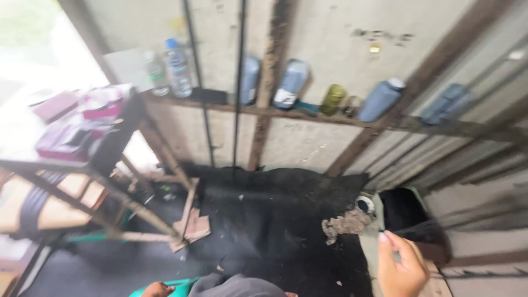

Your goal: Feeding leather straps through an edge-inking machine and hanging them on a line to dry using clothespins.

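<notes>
Fingers (391, 242) of our right hand (401, 267) are curled loosely at the lower right, thumb and forefinger close together; whether they pinch anything we cannot tell through the blur. Just above and left of these fingers lies a grey crumbly clump (345, 224) on the edge of a black mat (264, 220), and a small round tin (364, 204) sits just beyond it. Right above the fingers is a dark open box (404, 209). Our left hand (157, 289) shows only as a sliver at the bottom edge, touching something green (176, 285); its fingers are hidden, so their state is unclear. Well up from the right fingers, a ledge (308, 116) on the wall carries bottles (179, 69) and grey cans (290, 82). Far left of them stands a wooden frame (137, 209) with pink bundles (82, 126) on top.
</notes>
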